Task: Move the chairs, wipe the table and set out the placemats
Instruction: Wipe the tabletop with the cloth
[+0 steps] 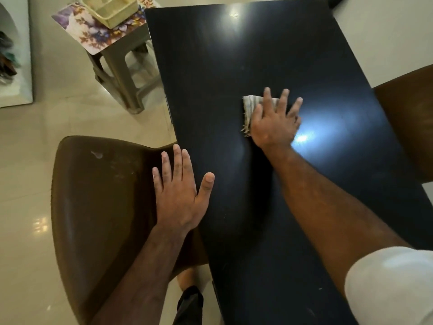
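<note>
A pale folded cloth (251,110) lies flat on the dark table (234,66), about midway along its length and nearer its right edge than its left. The cloth's frayed left side runs roughly along the table's length. The right hand (275,123) presses down on it, palm flat, fingers spread apart and pointing toward the far end; the cloth shows only past the hand's left side and between the fingers.

The left hand (179,195) rests flat over the table's left edge, fingers close together, thumb out to the side on the tabletop.

The table's long axis runs from the near right to the far left corner; its surface is bare and glossy, with open room on every side of the cloth.

A brown chair (93,195) stands against the left edge, another brown chair (412,118) at the right edge. Beyond the far left corner a plastic stool (121,73) carries floral placemats (93,31) with a cream tray (112,10) on top.
</note>
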A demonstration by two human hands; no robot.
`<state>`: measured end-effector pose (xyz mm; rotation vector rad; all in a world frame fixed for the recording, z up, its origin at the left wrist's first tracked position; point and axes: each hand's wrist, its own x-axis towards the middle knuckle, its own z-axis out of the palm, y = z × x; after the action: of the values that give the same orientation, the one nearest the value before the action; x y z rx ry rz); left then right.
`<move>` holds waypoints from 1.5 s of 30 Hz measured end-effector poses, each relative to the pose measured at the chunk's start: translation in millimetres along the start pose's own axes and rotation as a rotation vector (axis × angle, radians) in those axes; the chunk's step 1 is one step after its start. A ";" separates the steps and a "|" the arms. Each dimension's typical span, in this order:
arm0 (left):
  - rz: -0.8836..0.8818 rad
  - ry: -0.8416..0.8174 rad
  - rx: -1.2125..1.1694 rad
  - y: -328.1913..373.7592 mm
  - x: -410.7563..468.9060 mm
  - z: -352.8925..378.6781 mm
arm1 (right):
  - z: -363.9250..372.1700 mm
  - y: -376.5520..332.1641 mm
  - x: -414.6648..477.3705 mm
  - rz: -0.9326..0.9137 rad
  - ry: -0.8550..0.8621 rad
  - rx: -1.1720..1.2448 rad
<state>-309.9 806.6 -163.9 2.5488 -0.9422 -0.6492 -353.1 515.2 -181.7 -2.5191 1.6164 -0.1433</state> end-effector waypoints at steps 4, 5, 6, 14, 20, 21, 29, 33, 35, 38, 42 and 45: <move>-0.002 0.009 0.024 1.5 0.0 3.9 | -13.7 47.9 -9.1 0.139 -0.030 0.022; -0.001 0.012 0.023 2.3 -0.4 4.6 | -14.7 48.3 -16.7 0.156 -0.026 0.027; -0.001 0.015 0.017 2.5 -0.6 5.5 | -14.1 44.6 -25.6 0.160 -0.025 0.035; 0.017 -0.002 -0.046 1.9 -29.8 17.3 | -3.9 -12.8 -160.4 -0.218 -0.114 -0.015; 0.040 0.007 -0.015 16.3 -120.1 48.0 | -12.4 23.9 -274.4 -0.415 -0.261 -0.013; 0.039 0.000 -0.009 18.0 -140.9 55.6 | -14.8 34.6 -292.7 -0.417 -0.268 -0.011; 0.033 -0.135 0.169 40.8 -316.1 125.6 | -42.3 153.8 -438.5 -0.457 -0.290 -0.047; 0.076 -0.189 0.290 60.1 -378.1 152.7 | -49.8 218.4 -495.8 -0.449 -0.314 -0.085; 0.124 -0.206 0.337 75.9 -397.8 161.9 | -56.5 250.5 -514.2 -0.433 -0.312 -0.091; 0.182 -0.223 0.381 100.1 -415.0 170.7 | -67.4 286.2 -526.6 -0.404 -0.301 -0.083; 0.186 -0.235 0.377 115.9 -421.7 175.1 | -73.1 301.7 -529.6 -0.375 -0.335 -0.062; 0.189 -0.240 0.377 111.7 -423.6 176.5 | -74.2 302.9 -532.8 -0.378 -0.348 -0.039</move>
<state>-746.4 984.6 -134.1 2.6888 -1.4928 -0.7968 -858.0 870.0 -162.0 -2.6644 1.0187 0.2742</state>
